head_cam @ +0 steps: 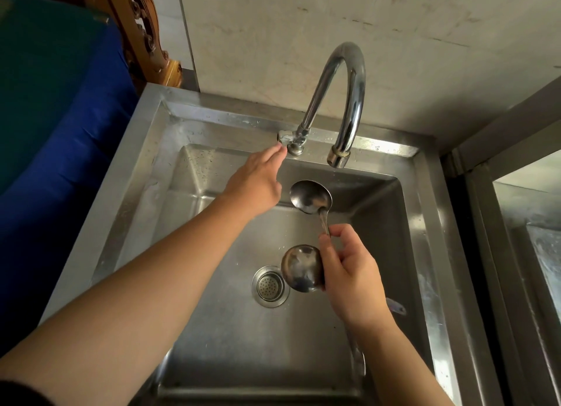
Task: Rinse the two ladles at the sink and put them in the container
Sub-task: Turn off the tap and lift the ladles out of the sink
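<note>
My right hand (349, 266) grips two steel ladles together over the sink basin. One ladle (310, 196) points up and away, its bowl just below the spout. The other ladle (301, 267) hangs lower, its bowl beside the drain; its handle is hidden behind my hand and wrist. My left hand (258, 181) reaches to the tap lever (284, 137) at the base of the curved chrome faucet (343, 102), fingertips touching it. No water is visibly running.
The steel sink (194, 253) has a round strainer drain (270, 286) in its floor. A blue and green cloth-covered surface (60, 117) lies to the left. A second steel basin or frame (528, 238) stands at the right. A tiled wall rises behind.
</note>
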